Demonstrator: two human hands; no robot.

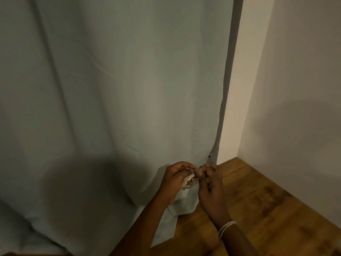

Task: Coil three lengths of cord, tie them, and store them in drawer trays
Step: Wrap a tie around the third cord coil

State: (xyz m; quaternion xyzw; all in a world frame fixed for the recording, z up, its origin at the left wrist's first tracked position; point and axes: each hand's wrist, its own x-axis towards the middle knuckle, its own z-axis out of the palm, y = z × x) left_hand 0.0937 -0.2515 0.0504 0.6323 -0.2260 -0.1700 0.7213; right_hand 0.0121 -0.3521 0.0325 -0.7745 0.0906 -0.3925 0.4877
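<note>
Head view shows one small pale cord (187,180) bundle bunched in the left hand (174,179), whose fingers are closed around it, while the right hand (208,183) pinches at its top with thumb and fingertips, just beside the left thumb, so the step in hand looks like tying off a finished coil. Only this one cord can be counted, with no drawer or tray in sight, and a white band (226,229) circles the right wrist; two more cords and all the storing probably remain.
</note>
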